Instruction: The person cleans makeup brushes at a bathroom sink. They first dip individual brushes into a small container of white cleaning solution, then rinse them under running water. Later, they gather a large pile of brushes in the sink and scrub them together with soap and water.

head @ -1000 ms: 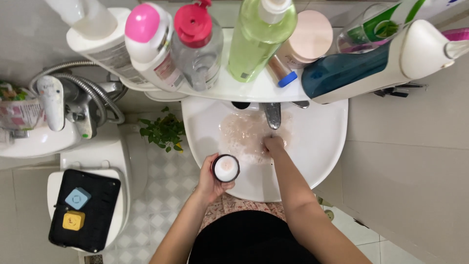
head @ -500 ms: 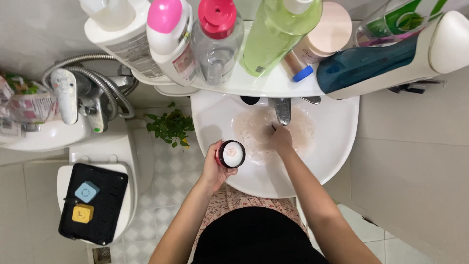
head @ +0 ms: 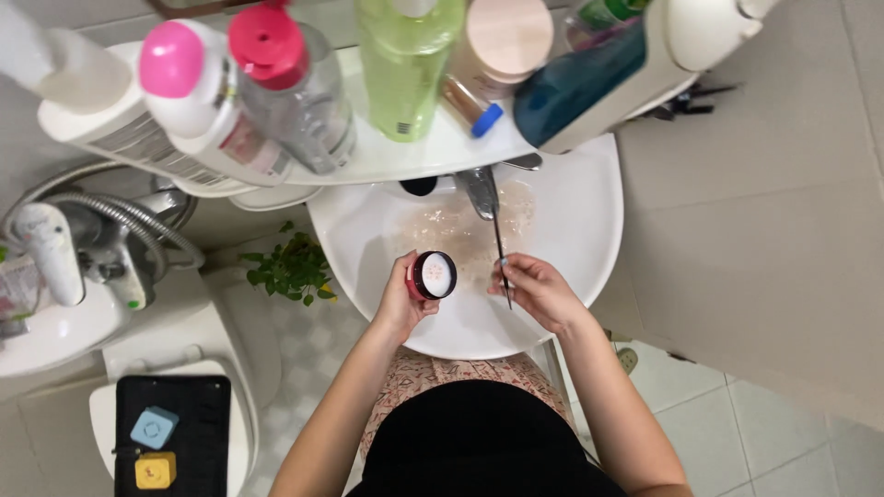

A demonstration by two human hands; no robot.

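Note:
Over the white sink basin (head: 580, 267), my left hand (head: 403, 304) holds a small round open jar (head: 433, 275) with a black rim and pale cream inside. My right hand (head: 539, 290) pinches a thin dark stick-like tool (head: 501, 253) that points up toward the metal tap (head: 479, 191). The two hands are a short gap apart above the basin's front half. The basin floor looks wet with a pinkish tint.
A white shelf (head: 433, 152) above the basin carries several bottles: pink-capped (head: 184, 101), red-capped clear (head: 285, 83), green (head: 405, 64), blue (head: 580, 78). At left are a toilet (head: 184, 350), a black case (head: 170, 442), a spray hose (head: 101, 216) and a small green plant (head: 290, 267).
My right hand has lifted away from the tap stream and now holds the thin tool. The left hand with the jar has stayed near the basin's middle, and the view has shifted.

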